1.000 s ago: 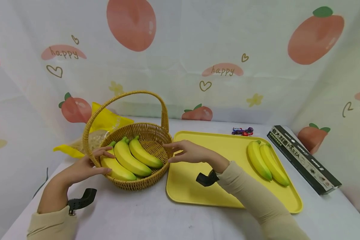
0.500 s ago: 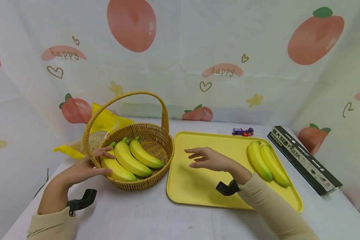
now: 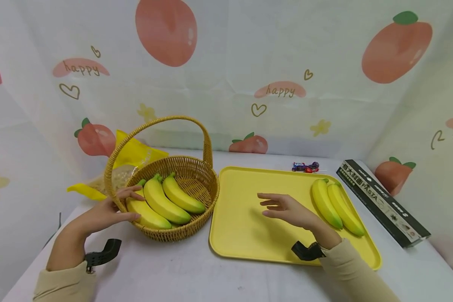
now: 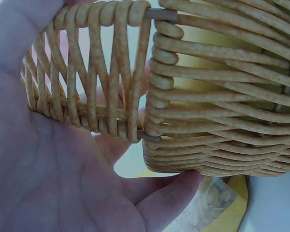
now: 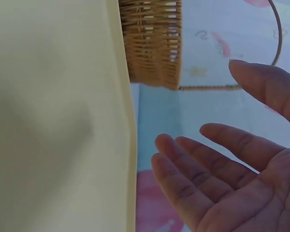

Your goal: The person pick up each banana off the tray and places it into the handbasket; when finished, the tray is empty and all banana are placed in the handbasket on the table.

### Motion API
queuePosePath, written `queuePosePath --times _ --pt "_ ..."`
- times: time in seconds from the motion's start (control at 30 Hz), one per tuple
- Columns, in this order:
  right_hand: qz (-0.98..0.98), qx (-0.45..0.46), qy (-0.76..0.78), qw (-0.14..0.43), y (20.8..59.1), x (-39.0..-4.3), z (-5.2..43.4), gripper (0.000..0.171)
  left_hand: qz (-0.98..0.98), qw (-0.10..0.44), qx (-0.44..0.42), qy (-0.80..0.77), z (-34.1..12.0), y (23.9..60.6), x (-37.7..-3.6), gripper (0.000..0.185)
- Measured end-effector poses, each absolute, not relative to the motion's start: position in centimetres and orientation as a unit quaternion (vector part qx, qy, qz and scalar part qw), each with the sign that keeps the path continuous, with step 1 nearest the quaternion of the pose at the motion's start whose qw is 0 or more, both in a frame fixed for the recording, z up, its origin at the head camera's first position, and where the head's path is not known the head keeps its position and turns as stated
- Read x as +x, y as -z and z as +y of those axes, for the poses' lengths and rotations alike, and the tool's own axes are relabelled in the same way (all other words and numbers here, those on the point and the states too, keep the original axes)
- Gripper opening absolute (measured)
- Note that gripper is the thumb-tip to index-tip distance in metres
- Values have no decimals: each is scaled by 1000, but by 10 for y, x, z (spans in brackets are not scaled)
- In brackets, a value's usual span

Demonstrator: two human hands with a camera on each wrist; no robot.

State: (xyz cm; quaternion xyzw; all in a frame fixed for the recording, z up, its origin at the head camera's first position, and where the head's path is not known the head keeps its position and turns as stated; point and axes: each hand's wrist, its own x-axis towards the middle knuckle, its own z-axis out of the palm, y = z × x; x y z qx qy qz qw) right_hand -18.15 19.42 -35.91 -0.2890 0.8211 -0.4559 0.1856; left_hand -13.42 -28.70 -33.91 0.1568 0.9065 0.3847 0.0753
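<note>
My left hand (image 3: 103, 212) grips the wicker basket (image 3: 173, 234) on its left side, where the handle meets the rim. In the left wrist view the woven handle base (image 4: 94, 72) lies against the palm, with fingers around it. Three yellow bananas (image 3: 166, 201) with green tips lie side by side in the basket. Above the yellow tray (image 3: 235, 235) hovers my right hand (image 3: 288, 209), holding nothing, its fingers loosely bent. Two more bananas (image 3: 326, 203) rest at the tray's right end, to the right of that hand.
A black and white pasta box (image 3: 383, 201) lies along the tray's right side. Wrapped lollipops (image 3: 305, 167) sit behind the tray. Behind the basket, at its left, is a yellow bag (image 3: 136, 151) with a see-through part. A printed cloth (image 3: 226, 113) hangs at the back.
My right hand has moved right, from the basket's right rim to above the middle of the tray. The left hand, basket and bananas stay in place.
</note>
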Motion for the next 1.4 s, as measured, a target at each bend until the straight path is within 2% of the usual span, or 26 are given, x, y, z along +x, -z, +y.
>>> queuePosePath --times 0.5,1.03,1.4 --pt "817 -246 511 105 359 -170 247 55 908 79 150 -383 -286 339 -134 41" --pt "796 -199 570 -47 372 -182 286 48 903 72 165 -390 -286 339 -135 39" --pt "790 -108 600 -64 378 -184 304 45 903 73 165 -389 -286 339 -135 38"
